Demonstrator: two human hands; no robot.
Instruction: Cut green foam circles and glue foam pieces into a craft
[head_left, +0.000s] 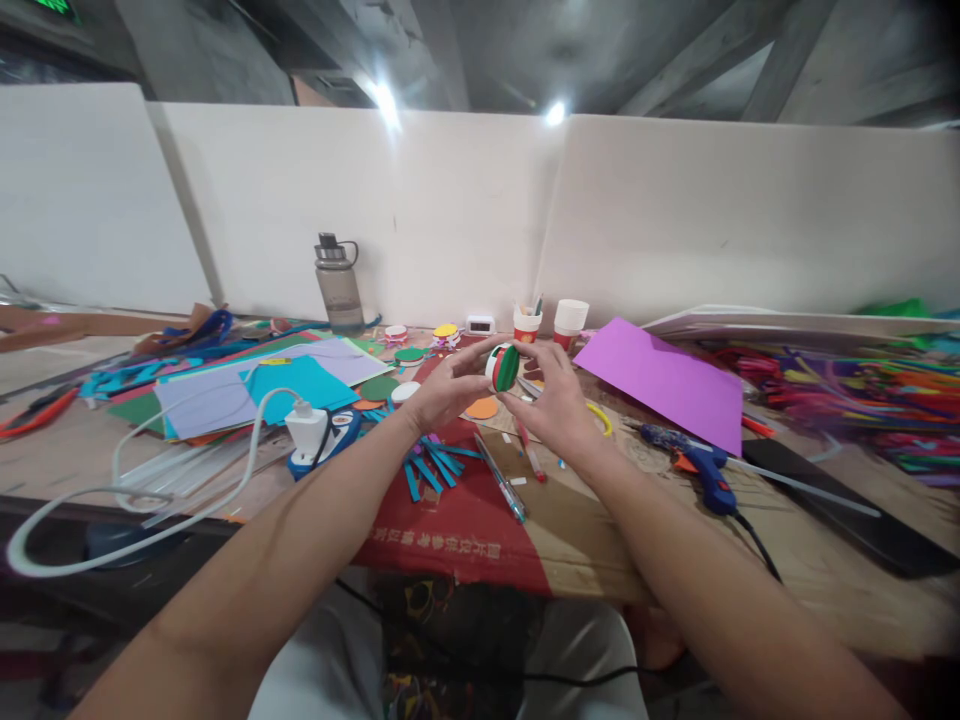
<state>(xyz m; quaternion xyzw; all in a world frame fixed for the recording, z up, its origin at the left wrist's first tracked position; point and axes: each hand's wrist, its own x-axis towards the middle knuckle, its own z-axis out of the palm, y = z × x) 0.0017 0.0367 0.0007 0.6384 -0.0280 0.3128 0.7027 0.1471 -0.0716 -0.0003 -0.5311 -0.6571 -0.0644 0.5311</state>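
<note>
Both hands hold a small round drum-like craft piece (502, 368) above the middle of the table. Its side is white with a red band, and a green disc covers the face turned right. My left hand (444, 388) grips it from the left, fingers closed round the edge. From the other side my right hand (553, 396) presses its fingertips against the green face. Below them lie an orange disc (482, 408), blue paper strips (435, 465), a red pen (531, 455) and clear-barrelled pens (502, 482).
A blue glue gun (709, 478) with a cord lies at right, near a purple sheet (667, 380) and a black tray (847, 510). At left are a power strip (341, 435), white cable and coloured paper (300, 385). A water bottle (339, 285) and paper cups (571, 318) stand behind.
</note>
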